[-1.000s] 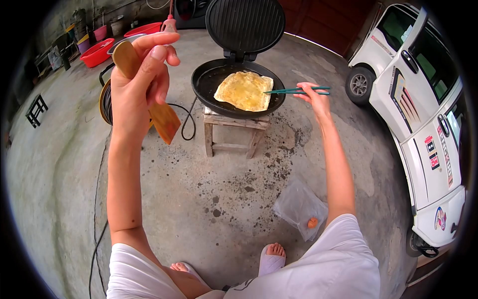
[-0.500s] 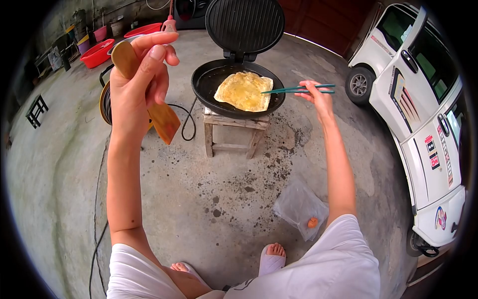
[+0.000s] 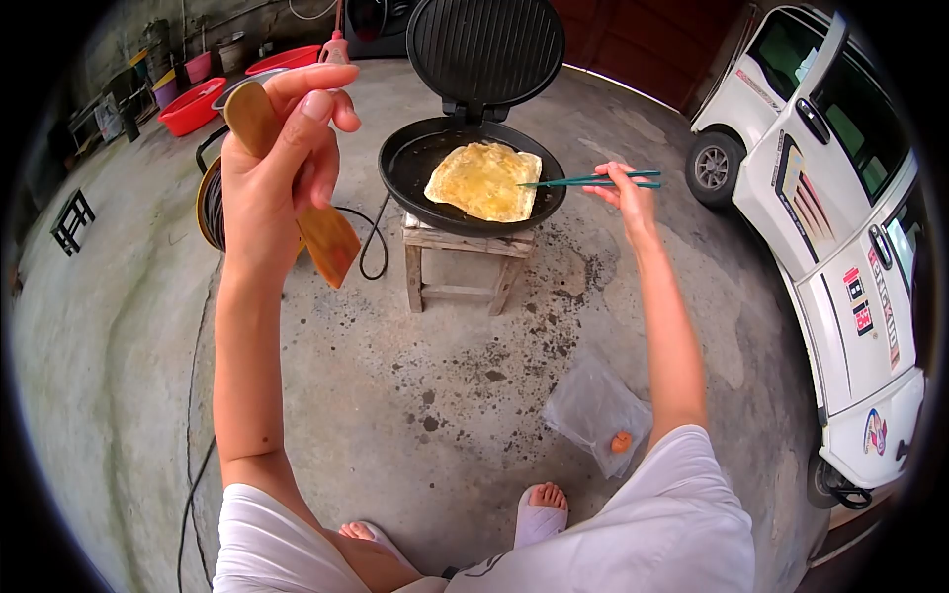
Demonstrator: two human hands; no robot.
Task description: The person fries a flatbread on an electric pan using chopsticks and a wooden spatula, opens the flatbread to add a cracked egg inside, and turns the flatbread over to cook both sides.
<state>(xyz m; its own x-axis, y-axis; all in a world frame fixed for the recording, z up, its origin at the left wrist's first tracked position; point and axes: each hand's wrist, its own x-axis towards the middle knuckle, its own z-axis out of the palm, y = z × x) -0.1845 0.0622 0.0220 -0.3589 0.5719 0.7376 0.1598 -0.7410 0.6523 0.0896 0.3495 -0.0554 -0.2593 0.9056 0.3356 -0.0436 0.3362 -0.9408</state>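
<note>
A wooden spatula [image 3: 331,244] is gripped in my left hand [image 3: 274,178], raised to the left of the pan with the flat blade pointing down. My right hand [image 3: 630,198] holds green chopsticks [image 3: 583,181], their tips touching the right part of a flatbread covered with egg [image 3: 482,182]. The flatbread lies in the black round electric griddle [image 3: 407,188], whose ridged lid [image 3: 486,54] stands open behind it. Yellow, wet-looking egg is spread over its top.
The griddle rests on a wooden stool [image 3: 457,239]. A plastic bag [image 3: 588,405] with an eggshell piece [image 3: 621,442] lies on the concrete floor near my feet. A cable reel [image 3: 211,208] stands left, a white vehicle [image 3: 840,267] right, red basins [image 3: 192,107] at the back.
My right hand and the chopsticks have shifted very slightly to the left. My left hand and the spatula have barely moved; the flatbread looks the same.
</note>
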